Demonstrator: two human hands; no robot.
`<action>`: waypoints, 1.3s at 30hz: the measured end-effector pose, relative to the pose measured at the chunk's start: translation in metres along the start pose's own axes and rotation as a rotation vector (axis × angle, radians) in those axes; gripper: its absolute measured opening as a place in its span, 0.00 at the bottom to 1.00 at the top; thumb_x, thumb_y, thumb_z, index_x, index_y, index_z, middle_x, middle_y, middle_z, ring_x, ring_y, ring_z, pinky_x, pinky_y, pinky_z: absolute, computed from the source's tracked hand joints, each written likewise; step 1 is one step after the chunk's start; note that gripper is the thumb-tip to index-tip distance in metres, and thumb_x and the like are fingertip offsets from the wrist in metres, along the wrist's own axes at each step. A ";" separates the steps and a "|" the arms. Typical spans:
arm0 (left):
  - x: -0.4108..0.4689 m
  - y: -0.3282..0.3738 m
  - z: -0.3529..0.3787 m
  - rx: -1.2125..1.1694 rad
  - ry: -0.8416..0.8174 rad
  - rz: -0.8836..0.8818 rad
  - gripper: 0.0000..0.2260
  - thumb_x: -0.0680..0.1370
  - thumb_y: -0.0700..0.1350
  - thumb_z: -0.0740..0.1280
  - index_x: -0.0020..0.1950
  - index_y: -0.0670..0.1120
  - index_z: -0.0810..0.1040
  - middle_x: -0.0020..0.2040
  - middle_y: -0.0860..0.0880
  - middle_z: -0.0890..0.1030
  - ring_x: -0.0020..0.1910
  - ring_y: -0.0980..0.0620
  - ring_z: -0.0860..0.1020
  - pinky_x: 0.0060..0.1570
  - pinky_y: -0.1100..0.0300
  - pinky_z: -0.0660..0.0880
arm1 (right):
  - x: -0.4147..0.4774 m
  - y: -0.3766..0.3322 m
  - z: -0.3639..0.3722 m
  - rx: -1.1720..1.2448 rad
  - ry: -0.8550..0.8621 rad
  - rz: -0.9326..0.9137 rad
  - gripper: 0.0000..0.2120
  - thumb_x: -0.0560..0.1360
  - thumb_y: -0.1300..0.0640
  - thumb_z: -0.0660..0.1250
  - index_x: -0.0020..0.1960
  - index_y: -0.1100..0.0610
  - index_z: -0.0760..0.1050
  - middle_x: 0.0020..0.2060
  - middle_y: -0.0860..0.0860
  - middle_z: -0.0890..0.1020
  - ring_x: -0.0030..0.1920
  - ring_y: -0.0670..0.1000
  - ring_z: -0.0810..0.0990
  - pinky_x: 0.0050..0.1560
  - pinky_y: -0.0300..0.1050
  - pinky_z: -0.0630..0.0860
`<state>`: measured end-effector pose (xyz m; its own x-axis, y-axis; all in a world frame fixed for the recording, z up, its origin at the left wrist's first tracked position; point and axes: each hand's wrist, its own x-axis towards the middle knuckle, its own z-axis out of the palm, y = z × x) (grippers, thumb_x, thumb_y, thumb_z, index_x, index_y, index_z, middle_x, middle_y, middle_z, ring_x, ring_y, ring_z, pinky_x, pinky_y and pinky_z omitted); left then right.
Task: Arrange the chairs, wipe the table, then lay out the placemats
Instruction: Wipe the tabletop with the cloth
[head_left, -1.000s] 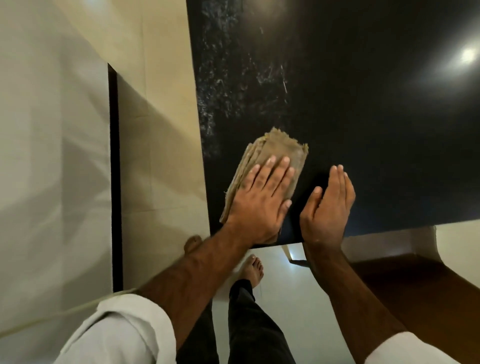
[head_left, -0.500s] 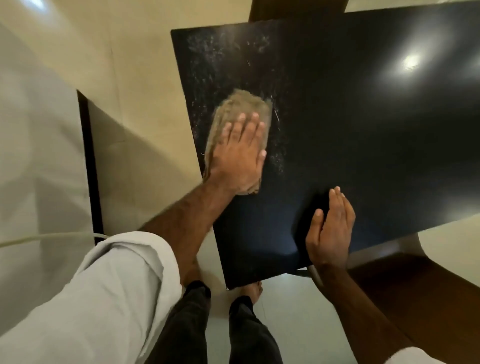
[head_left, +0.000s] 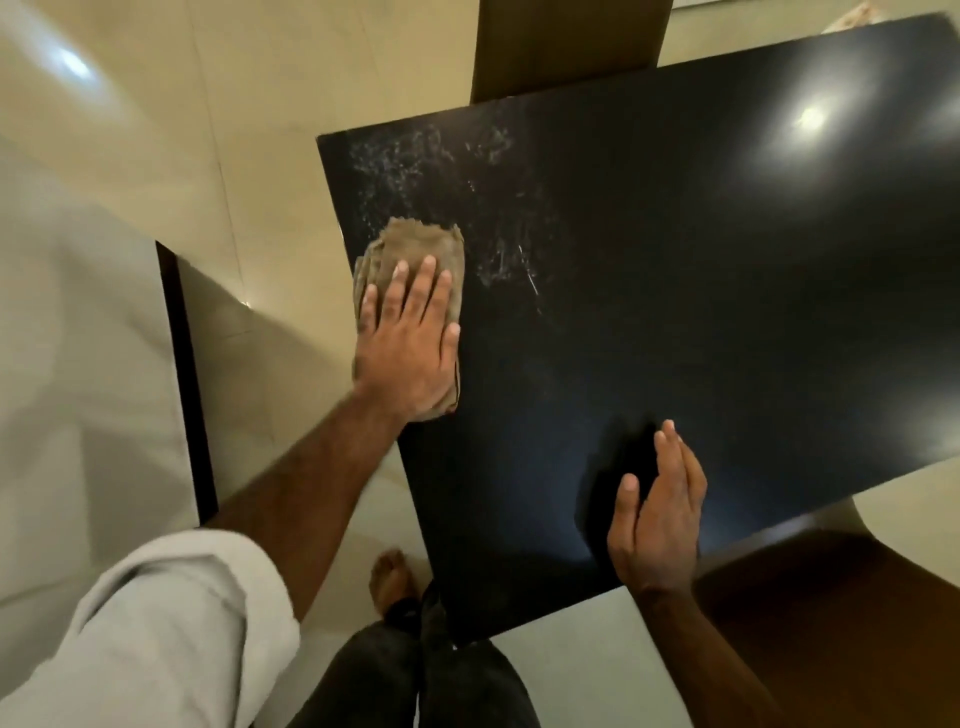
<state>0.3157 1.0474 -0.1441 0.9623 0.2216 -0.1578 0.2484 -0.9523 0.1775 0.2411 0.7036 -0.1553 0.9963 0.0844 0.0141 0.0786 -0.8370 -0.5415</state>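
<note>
One cloth (head_left: 415, 244) farther up the table (head_left: 675, 322)

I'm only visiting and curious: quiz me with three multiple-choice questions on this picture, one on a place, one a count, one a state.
1. Where does the folded tan cloth lie?
A) on the floor
B) on the glossy black table, near its left edge
C) on a chair

2. How many hands press on the cloth?
A) none
B) one
C) two

3. How does the tabletop beyond the cloth look?
A) smeared with whitish marks
B) covered by placemats
C) stacked with plates

Answers:
1 B, it sits on the dark top by the edge.
2 B, only the left hand lies flat on it; the right hand is apart, near the table's front edge.
3 A, pale streaks show there.
</note>
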 end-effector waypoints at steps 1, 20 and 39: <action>0.019 0.004 -0.002 0.000 0.015 -0.038 0.32 0.88 0.61 0.42 0.91 0.52 0.44 0.92 0.50 0.43 0.91 0.45 0.44 0.87 0.37 0.46 | 0.001 0.001 0.000 -0.002 -0.011 0.007 0.32 0.86 0.50 0.59 0.87 0.59 0.59 0.87 0.55 0.64 0.86 0.59 0.61 0.83 0.66 0.66; 0.025 -0.002 0.006 0.043 -0.025 0.314 0.33 0.88 0.61 0.46 0.91 0.52 0.42 0.91 0.51 0.39 0.90 0.47 0.41 0.87 0.38 0.48 | 0.021 -0.028 0.004 -0.140 -0.039 0.104 0.33 0.85 0.44 0.57 0.85 0.62 0.64 0.89 0.55 0.59 0.88 0.62 0.57 0.81 0.74 0.65; 0.131 -0.133 -0.016 -0.737 0.087 -0.339 0.33 0.89 0.62 0.45 0.91 0.49 0.43 0.91 0.51 0.42 0.90 0.53 0.42 0.89 0.43 0.42 | 0.149 -0.256 0.153 -0.345 -0.304 -0.177 0.37 0.87 0.33 0.52 0.92 0.44 0.46 0.91 0.50 0.42 0.90 0.60 0.38 0.86 0.68 0.56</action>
<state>0.4105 1.2064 -0.1731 0.8193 0.5175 -0.2470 0.5078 -0.4547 0.7317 0.3640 1.0128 -0.1432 0.9157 0.3527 -0.1927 0.3039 -0.9214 -0.2423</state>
